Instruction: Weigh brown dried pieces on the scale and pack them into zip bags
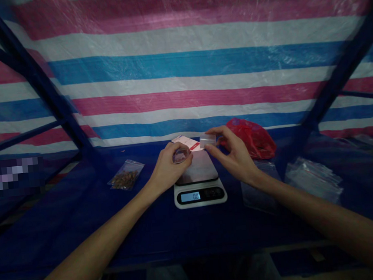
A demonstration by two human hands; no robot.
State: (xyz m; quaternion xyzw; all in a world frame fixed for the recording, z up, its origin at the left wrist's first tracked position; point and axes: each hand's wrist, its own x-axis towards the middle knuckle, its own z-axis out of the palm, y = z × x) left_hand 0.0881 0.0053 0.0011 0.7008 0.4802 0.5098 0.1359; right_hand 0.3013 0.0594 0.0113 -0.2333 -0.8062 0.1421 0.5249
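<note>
My left hand (172,166) curls around a small clear plastic container (181,155) with a round rim, above the left back of the scale plate. Between the thumb and fingers of my right hand (235,149) is a small clear, whitish plastic piece (206,140); its exact kind is hard to make out. Below both hands sits a white kitchen scale (201,202) with a metal plate (200,170), its lit display reading 0.0. A white and red printed paper (186,141) lies behind the scale.
On the blue table (149,234), a zip bag of brown pieces (126,176) lies at left. A crumpled red plastic bag (253,137) is behind my right hand. Clear zip bags (314,181) are piled at right, with another flat bag (258,197) under my right forearm. Blue posts flank the table.
</note>
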